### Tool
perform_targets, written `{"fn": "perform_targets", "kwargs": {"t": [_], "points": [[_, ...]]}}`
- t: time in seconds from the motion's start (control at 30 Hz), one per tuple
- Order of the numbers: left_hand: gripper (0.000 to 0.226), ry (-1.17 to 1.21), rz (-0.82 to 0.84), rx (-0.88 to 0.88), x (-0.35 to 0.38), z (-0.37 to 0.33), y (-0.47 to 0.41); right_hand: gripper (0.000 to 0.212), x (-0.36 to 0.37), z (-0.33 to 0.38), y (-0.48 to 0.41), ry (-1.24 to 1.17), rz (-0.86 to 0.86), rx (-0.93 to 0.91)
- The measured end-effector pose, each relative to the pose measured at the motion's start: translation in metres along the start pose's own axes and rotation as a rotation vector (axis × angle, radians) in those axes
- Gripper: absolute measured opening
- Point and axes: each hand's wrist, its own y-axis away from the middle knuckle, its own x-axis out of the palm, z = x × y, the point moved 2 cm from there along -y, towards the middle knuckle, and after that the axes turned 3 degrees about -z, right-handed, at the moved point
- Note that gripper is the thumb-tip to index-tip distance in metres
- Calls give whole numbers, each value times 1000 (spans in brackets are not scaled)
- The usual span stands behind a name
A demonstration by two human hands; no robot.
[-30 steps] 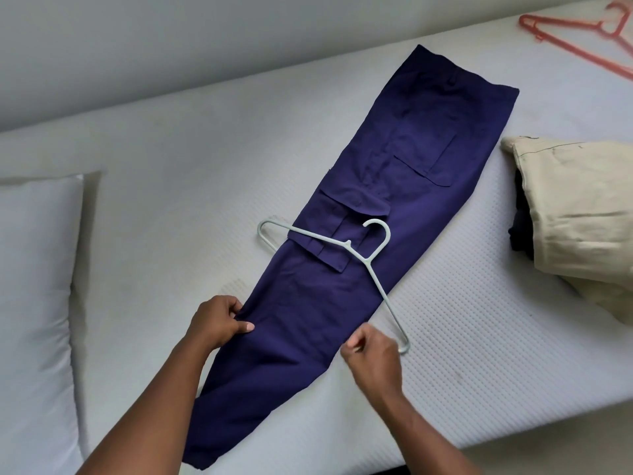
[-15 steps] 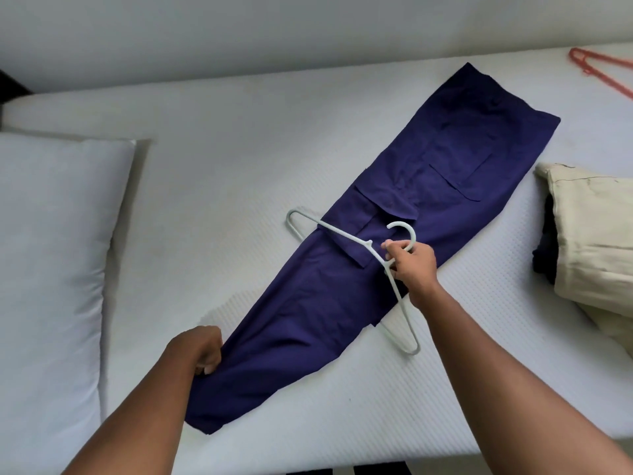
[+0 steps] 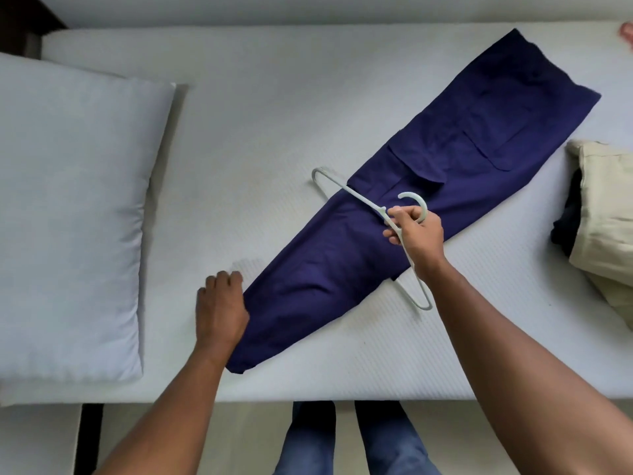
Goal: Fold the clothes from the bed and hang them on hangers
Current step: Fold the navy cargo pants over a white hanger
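Observation:
Navy blue cargo trousers (image 3: 428, 186), folded lengthwise, lie diagonally across the white mattress (image 3: 274, 114). A pale green plastic hanger (image 3: 346, 192) lies over their middle. My right hand (image 3: 416, 234) grips the hanger at the base of its hook. My left hand (image 3: 221, 306) has its fingers curled at the left edge of the lower trouser leg; whether they pinch the cloth is hidden.
A white pillow (image 3: 68, 214) lies at the left. Folded beige clothing (image 3: 606, 207) over something dark sits at the right edge. A red hanger tip (image 3: 627, 32) shows at the top right. My legs (image 3: 352, 440) stand at the mattress's near edge.
My right hand went from the hanger's lower end up to the hook and gripped it. My left hand slid down the trouser leg's left edge. The view tilted down.

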Motion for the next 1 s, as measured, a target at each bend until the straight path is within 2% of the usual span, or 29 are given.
{"fn": "perform_targets", "kwargs": {"t": [0.03, 0.07, 0.1, 0.13, 0.17, 0.23, 0.3, 0.37, 0.43, 0.6, 0.8, 1.0], "points": [[28, 131, -55, 60, 0, -8, 2, 19, 1, 1, 3, 24, 27, -13], [19, 254, -10, 112, 1, -14, 7, 17, 1, 2, 6, 44, 57, -22], [13, 301, 128, 181, 4, -21, 12, 11, 0, 4, 10, 72, 89, -35], [23, 263, 345, 262, 4, -28, 17, 4, -1, 8, 15, 101, 120, -62], [32, 172, 582, 332, 8, -33, 27, 7, -3, 12, 21, 146, 142, -89], [25, -112, 959, 329, 3, -37, 39, 11, -7, 27, 32, 230, 156, -148], [25, -309, 1134, 279, -10, -39, 41, 10, -14, 49, 44, 263, 138, -199], [28, -323, 1196, 248, -34, -43, 36, 10, -24, 76, 56, 268, 108, -250], [32, -213, 1146, 198, -59, -53, 26, 11, -34, 104, 68, 263, 82, -312], [31, -3, 726, 240, -133, -99, -23, 13, -79, 191, 94, 254, -22, -441], [26, 135, 267, 426, -283, -173, -83, 18, -171, 326, 128, 241, -152, -643], [25, 183, -75, 660, -439, -219, -99, 34, -270, 447, 183, 227, -356, -781]]}}
